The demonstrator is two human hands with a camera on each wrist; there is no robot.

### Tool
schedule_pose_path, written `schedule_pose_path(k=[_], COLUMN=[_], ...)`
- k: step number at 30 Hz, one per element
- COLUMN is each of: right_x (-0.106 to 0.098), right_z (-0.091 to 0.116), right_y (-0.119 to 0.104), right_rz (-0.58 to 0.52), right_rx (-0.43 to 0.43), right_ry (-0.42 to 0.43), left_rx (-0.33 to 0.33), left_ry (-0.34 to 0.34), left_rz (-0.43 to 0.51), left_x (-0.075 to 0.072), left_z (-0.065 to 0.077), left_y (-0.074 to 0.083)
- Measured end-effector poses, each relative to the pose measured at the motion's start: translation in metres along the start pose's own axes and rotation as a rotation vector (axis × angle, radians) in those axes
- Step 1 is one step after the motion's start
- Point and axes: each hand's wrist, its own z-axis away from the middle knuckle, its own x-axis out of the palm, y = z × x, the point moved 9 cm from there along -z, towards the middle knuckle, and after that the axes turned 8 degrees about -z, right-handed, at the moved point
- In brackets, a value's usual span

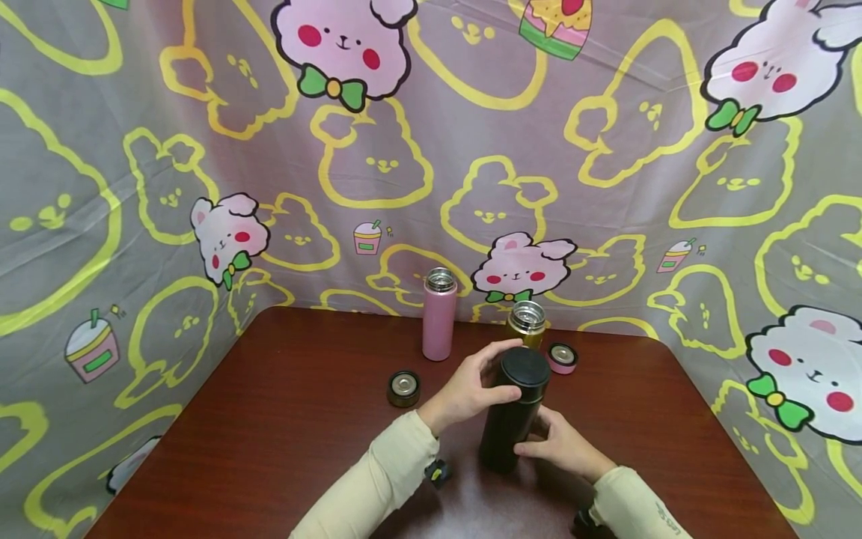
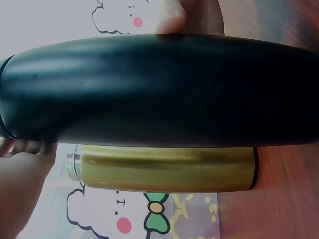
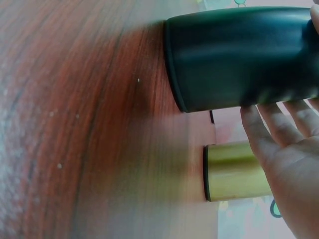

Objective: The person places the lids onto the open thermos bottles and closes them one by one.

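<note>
A black thermos (image 1: 501,442) with its black lid (image 1: 525,368) on stands upright in front of me, its base at the tabletop. My left hand (image 1: 471,389) grips it near the top, thumb at the seam below the lid and fingers round the far side. Lower down, my right hand (image 1: 566,448) holds the body from the right; in the right wrist view its fingers (image 3: 284,122) lie against the thermos wall. Just behind is a gold thermos (image 2: 169,168) with an open steel mouth, partly hidden by the black one in the head view.
An open pink thermos (image 1: 438,322) stands at the back of the dark red-brown table (image 1: 269,442). A dark lid (image 1: 404,388) lies upside down left of my hands, and a pink-edged lid (image 1: 562,359) lies right of the gold thermos. Patterned cloth (image 1: 431,224) surrounds the table's back and sides.
</note>
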Motion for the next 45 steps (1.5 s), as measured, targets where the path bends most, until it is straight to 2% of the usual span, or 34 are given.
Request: schedule_pose_path(k=[11, 15, 17, 22, 28, 33, 41, 45], right_x=[0.001, 0.0, 0.0, 0.001, 0.001, 0.001, -0.007, -0.008], right_z=[0.0, 0.001, 0.001, 0.001, 0.0, 0.001, -0.001, -0.001], right_y=[-0.003, -0.002, -0.002, -0.002, -0.002, -0.001, 0.022, 0.025], right_rz=[-0.001, 0.002, 0.009, 0.01, 0.007, -0.004, -0.015, -0.009], right_rx=[0.0, -0.012, -0.026, -0.057, -0.041, -0.032, 0.013, 0.019], right_ry=[0.002, 0.0, -0.004, -0.017, -0.014, -0.02, -0.022, -0.03], left_rx=[0.058, 0.054, 0.027, -0.035, -0.086, -0.099, -0.086, -0.075], left_ry=[-0.064, -0.079, -0.078, -0.005, 0.092, 0.107, 0.113, 0.11], left_rz=[-0.003, 0.012, 0.023, 0.028, -0.01, -0.006, 0.0, 0.005], left_x=[0.005, 0.007, 0.007, 0.002, -0.005, -0.006, -0.007, -0.007], left_z=[-0.003, -0.003, -0.001, 0.0, 0.002, 0.003, 0.004, 0.004], left_y=[0.007, 0.006, 0.002, -0.006, -0.01, -0.012, -0.015, -0.016])
